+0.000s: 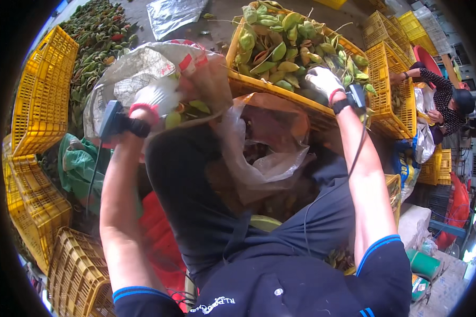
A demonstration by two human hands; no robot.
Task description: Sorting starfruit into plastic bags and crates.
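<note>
My left hand (158, 97), in a white knit glove with a red cuff, is blurred at the mouth of a white woven sack (123, 73). Several green pods (198, 106) show inside the sack beside it. Whether that hand grips anything is unclear. My right hand (324, 81), gloved the same way, reaches down onto the heap of green and brownish pods (287, 51) in a yellow plastic crate (269, 85). Its fingertips are hidden among the pods, so a grip cannot be made out. Between my knees a clear plastic bag (269, 170) hangs with its mouth open, dark contents inside.
Yellow crates (43, 91) stand stacked at the left, near a large pod pile (97, 39) on the floor. A green sack (79, 166) lies by my left arm. At the right, a person (446, 95) works beside another yellow crate (392, 91). Cables run along both my arms.
</note>
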